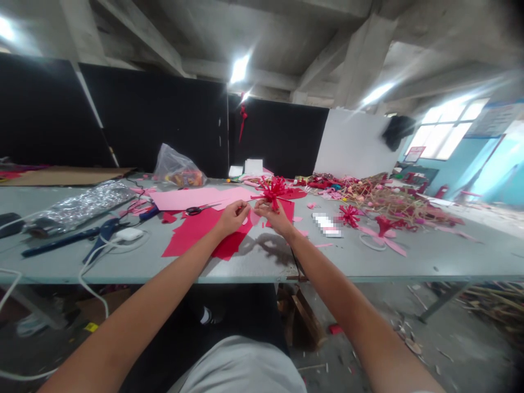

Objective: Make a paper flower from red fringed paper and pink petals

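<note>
Left hand [234,217] and right hand [277,216] pinch closed on a red paper flower [273,191] at center; squeezing harder could crush its petals.

Blue glue gun [104,232], crumpled silver wrap [79,206], clear plastic bag [178,168], black partition panels [155,117]

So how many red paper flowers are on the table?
3 red paper flowers: one above the right hand, one right of it, one with pink strips; more may hide in the heap.
</note>
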Tool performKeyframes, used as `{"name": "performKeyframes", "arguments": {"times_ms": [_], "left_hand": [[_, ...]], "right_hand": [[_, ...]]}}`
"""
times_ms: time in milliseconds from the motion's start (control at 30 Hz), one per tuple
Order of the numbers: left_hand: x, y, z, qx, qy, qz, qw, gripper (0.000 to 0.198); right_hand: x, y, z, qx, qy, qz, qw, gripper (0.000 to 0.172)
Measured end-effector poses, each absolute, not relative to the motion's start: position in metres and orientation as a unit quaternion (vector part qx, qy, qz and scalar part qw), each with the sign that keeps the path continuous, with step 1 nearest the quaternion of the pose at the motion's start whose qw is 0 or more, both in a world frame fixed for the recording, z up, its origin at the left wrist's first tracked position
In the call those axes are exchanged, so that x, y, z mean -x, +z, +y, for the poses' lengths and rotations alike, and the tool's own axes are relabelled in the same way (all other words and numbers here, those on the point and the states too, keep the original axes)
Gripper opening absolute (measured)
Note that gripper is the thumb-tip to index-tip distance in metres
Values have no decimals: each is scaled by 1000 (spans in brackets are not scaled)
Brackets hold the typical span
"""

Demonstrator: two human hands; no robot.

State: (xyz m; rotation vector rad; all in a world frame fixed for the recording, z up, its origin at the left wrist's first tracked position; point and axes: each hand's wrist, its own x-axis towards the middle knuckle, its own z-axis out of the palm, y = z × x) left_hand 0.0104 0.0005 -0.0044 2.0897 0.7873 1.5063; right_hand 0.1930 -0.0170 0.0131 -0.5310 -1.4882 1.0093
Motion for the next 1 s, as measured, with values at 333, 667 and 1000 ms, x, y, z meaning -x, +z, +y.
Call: {"name": "performKeyframes", "arguments": {"times_ms": [333,667,1000], "left_hand": [[-11,-3,-2,-755,529,297,249,28],[-10,-4,1,-746,541,306,238,28],[-11,-3,-1,-757,535,312,208,23]], "right_hand": [[-195,11,-14,215,440,-631,601,27],[-193,11,-16,211,471,-619,592,31],[-191,13,-16,239,491,-600,584,29]]}}
